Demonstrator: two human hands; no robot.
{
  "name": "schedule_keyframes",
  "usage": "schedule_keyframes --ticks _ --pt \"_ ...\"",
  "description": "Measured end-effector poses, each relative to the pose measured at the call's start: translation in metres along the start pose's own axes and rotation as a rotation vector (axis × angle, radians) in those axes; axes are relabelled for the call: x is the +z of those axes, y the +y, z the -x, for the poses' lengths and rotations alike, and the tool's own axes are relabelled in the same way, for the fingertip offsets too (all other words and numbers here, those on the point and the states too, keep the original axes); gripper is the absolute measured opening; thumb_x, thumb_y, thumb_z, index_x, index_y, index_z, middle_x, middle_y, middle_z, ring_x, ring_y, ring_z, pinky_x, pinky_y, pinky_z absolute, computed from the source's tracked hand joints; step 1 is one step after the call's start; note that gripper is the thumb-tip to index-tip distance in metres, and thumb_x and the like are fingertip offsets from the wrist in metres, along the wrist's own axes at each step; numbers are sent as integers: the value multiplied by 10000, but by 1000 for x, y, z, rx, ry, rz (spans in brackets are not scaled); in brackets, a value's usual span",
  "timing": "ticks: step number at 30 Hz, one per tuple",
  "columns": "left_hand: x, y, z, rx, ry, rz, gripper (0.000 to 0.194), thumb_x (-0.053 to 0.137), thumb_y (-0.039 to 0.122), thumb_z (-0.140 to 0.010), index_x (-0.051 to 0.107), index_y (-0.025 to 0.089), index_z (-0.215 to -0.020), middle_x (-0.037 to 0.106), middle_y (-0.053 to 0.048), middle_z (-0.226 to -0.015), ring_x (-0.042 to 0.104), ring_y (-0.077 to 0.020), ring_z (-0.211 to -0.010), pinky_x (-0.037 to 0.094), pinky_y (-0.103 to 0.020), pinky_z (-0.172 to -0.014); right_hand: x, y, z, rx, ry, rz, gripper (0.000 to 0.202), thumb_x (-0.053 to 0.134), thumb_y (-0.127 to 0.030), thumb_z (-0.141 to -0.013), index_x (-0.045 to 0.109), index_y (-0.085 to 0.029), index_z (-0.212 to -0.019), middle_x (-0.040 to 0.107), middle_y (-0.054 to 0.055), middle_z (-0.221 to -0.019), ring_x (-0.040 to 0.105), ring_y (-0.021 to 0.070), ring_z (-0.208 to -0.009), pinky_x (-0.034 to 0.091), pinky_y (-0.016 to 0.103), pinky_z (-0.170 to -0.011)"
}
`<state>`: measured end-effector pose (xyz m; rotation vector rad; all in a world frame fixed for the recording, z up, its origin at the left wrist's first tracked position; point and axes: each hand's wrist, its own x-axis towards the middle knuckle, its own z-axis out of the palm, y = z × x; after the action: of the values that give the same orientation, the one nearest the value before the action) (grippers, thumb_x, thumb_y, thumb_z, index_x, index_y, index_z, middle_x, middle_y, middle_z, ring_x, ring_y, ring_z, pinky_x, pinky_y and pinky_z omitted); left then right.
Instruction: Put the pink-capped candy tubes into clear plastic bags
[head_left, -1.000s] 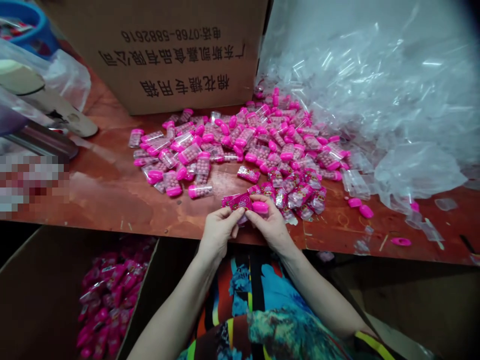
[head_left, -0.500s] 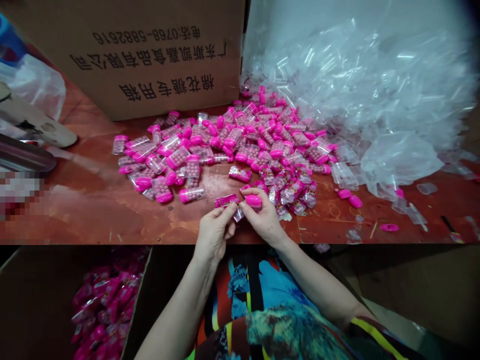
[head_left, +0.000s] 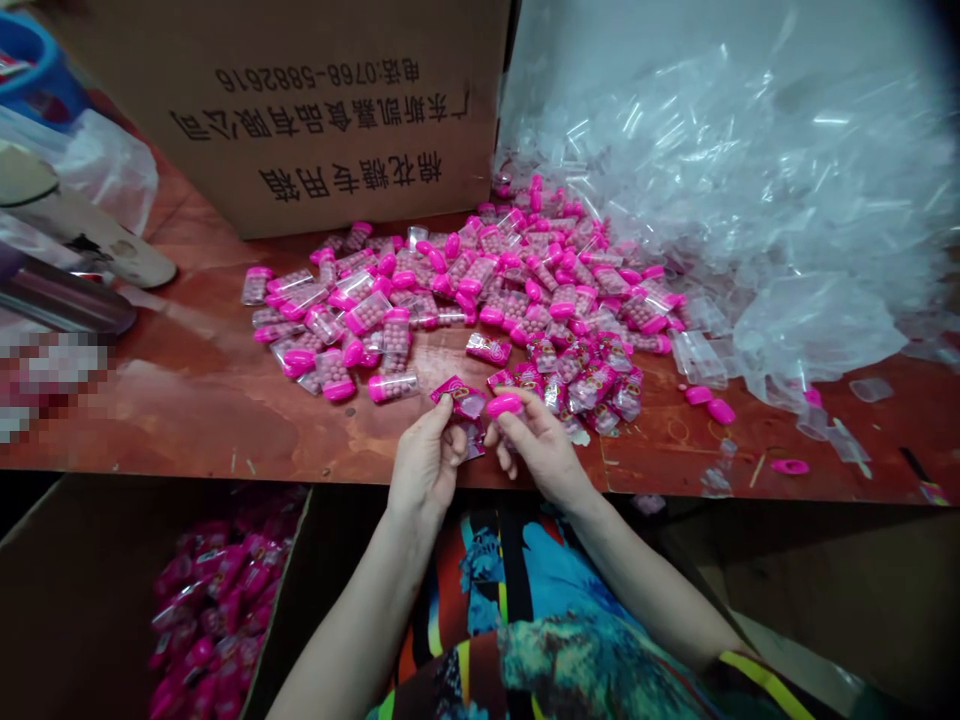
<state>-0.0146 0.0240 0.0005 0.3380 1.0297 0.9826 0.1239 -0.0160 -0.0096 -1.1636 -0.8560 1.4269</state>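
My left hand [head_left: 426, 455] pinches a pink printed film sleeve [head_left: 463, 397] between thumb and fingers, and its clear end faces right. A small gap to the right, my right hand [head_left: 546, 448] grips a candy bottle by its bright pink cap [head_left: 504, 404]; the fingers hide most of the bottle's body. Just beyond my hands lies a single sleeved bottle [head_left: 487, 348]. To the right of it is a small heap of sleeved bottles [head_left: 592, 385]. Behind spreads a large pile of unsleeved clear bottles [head_left: 367, 312] with pink caps and pale pink candy balls.
A cardboard box [head_left: 337, 210] stands at the back left. Empty clear plastic containers [head_left: 750, 190] are heaped at the right. Loose pink caps [head_left: 721, 411] lie near the right edge. Below the table, an open carton holds many pink packages [head_left: 217, 600]. Flasks [head_left: 67, 290] lie at the left.
My hands have drawn slightly apart. The sleeve in my left hand now shows more of its clear end, and the pink cap stays in my right fingers. The whole view has shifted a little.
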Motion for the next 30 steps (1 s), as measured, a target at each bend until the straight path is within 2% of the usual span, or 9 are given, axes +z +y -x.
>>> schedule_keyframes --ticks 2,5,10,15,18,22,25,27,30 --pt "0 -2 0 -21 -26 24 362 787 405 -745 553 169 -603 474 37 -393 365 -46 -345 247 -179 -376 5 2 2 -2 0 43 448 609 -492 -913 495 -255 -1276 636 -49 -753 482 69 -445 388 171 -375" --pt "1 -5 3 -9 -74 21 366 777 397 -760 550 164 -592 508 20 -417 390 -48 -359 266 -180 -388 8 3 2 -28 5 62 476 569 -511 -935 458 -257 -1322 608 -54 -764 478 64 -457 385 166 -379" --pt "3 -3 10 48 -115 -52 329 779 397 -769 593 144 -669 548 9 -465 428 -55 -394 260 -174 -395 5 3 3 -19 -67 74 503 549 -508 -949 410 -266 -1368 584 -59 -767 471 56 -438 349 176 -378" --pt "3 -3 12 -2 -164 -95 348 755 430 -795 602 134 -696 546 7 -465 417 -53 -390 272 -174 -402 1 6 5 -43 -102 89 511 559 -455 -969 393 -281 -1420 545 -63 -736 405 52 -441 317 182 -398" --pt "2 -4 10 -28 -192 -95 331 735 421 -815 615 128 -716 549 3 -461 415 -52 -385 265 -171 -400 -2 8 6 -57 -67 78 526 552 -474 -973 405 -267 -1434 555 -42 -740 446 74 -502 355 189 -435" --pt "1 -4 7 -47 -183 -81 336 710 411 -839 588 139 -685 562 -10 -464 411 -55 -368 258 -181 -392 -9 8 5 -5 -77 -46 491 396 -528 -1010 508 -237 -1389 608 11 -782 562 133 -605 437 226 -467" --pt "2 -3 6 -71 -151 -23 320 698 379 -850 564 150 -670 500 15 -411 387 -57 -341 260 -179 -386 -14 8 4 -25 -65 -69 463 433 -495 -993 542 -246 -1367 632 19 -824 601 159 -674 497 263 -534" --pt "3 -2 6 -78 -123 32 294 696 346 -854 553 157 -680 468 36 -397 366 -52 -328 257 -172 -378 -15 9 4 -81 5 61 431 542 -452 -953 563 -258 -1337 644 14 -860 615 165 -726 529 287 -615" --pt "5 -3 6 -82 -103 78 274 685 319 -864 542 161 -693 470 41 -409 363 -52 -322 269 -167 -370 -13 11 5 -258 154 340 381 673 -362 -880 609 -251 -1239 661 41 -1060 636 196 -942 540 356 -854"
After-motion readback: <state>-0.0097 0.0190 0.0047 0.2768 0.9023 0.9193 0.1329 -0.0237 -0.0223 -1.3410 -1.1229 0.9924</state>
